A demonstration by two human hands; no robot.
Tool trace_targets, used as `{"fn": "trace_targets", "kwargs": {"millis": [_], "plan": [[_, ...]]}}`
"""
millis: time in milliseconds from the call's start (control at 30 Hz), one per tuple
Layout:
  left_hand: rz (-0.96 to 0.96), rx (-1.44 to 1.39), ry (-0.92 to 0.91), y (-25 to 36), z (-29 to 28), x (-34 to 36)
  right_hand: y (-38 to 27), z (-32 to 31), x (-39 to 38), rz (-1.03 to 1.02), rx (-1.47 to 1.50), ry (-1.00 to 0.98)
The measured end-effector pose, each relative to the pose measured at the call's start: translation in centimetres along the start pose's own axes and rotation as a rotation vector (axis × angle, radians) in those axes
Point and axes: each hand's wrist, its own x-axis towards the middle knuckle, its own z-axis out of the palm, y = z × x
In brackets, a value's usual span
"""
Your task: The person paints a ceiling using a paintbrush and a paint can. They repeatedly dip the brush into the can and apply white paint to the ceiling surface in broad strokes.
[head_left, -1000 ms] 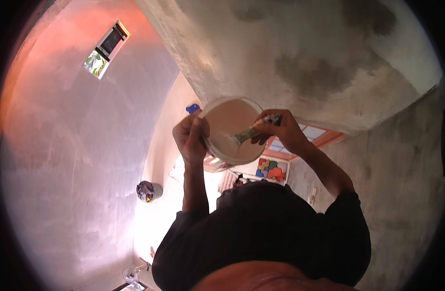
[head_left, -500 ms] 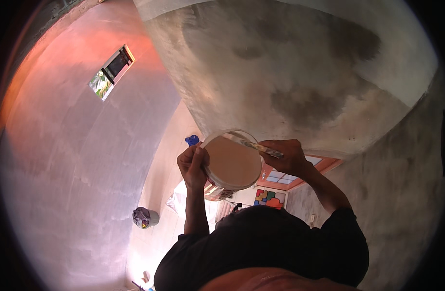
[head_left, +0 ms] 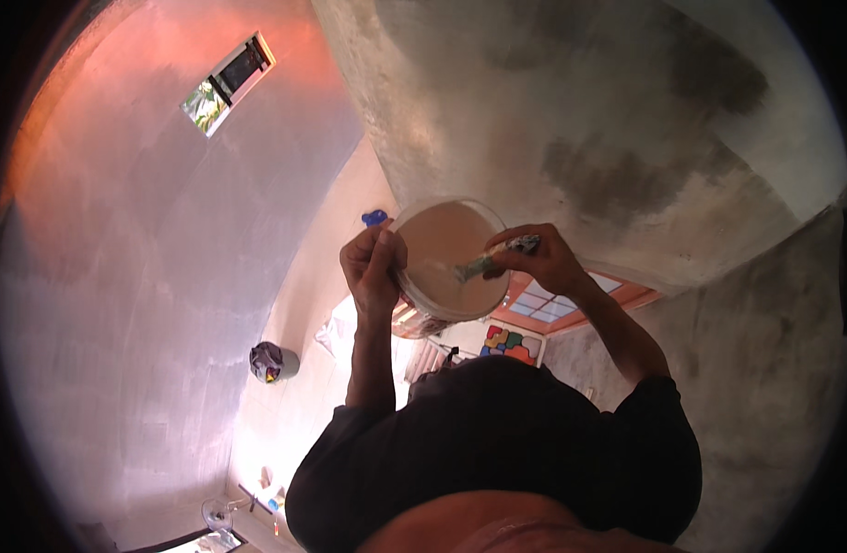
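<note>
A round white bucket (head_left: 421, 311) of beige, paint-like liquid (head_left: 444, 232) is held up in front of my chest. My left hand (head_left: 372, 263) grips its rim at the left side, thumb on the inner edge and fingers outside. Above the bucket's right side, my right hand (head_left: 538, 255) is closed around the handle of a paint-smeared paintbrush (head_left: 476, 268). The brush tilts down to the left, its bristle end at the liquid. How deep the bristles reach cannot be told.
Bare grey wall (head_left: 571, 120) with dark damp-looking patches rises ahead, with a pale wall (head_left: 220, 221) on the left. Down on the floor stand a grey bin (head_left: 289, 363) lined with a bag and a blue object (head_left: 374, 217). A wood-framed window (head_left: 552, 302) is behind my right wrist.
The brush has come off the bucket's far right rim and tipped down into the bucket. My right hand has turned with it. Bucket and both hands sit higher in view.
</note>
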Motion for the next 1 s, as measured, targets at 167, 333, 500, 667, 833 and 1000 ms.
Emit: {"fn": "trace_targets", "kwargs": {"millis": [167,333,500,667,833,1000], "plan": [[0.013,-0.021,-0.054,0.1,-0.4,0.0,-1.8,-0.2,0.6,-0.410,-0.672,0.034],[0.038,0.027,-0.020,-0.3,-0.8,-0.1,-2.2,-0.8,-0.3,-0.621,-0.975,0.077],[0.047,0.026,0.010,-0.2,-1.2,-0.2,-4.5,-1.2,-2.2,-0.271,-0.636,0.197],[0.067,0.047,0.008,-0.2,-1.2,-0.2,-1.8,-0.1,-1.3,-0.049,-0.001,-0.013],[0.063,0.041,0.054,-0.4,-1.1,-0.6,-0.1,0.9,-0.6,-0.122,-0.096,0.053],[0.043,0.033,0.116,-1.3,-1.2,-0.6,0.9,1.2,-0.4,-0.412,-0.655,0.199]]}}
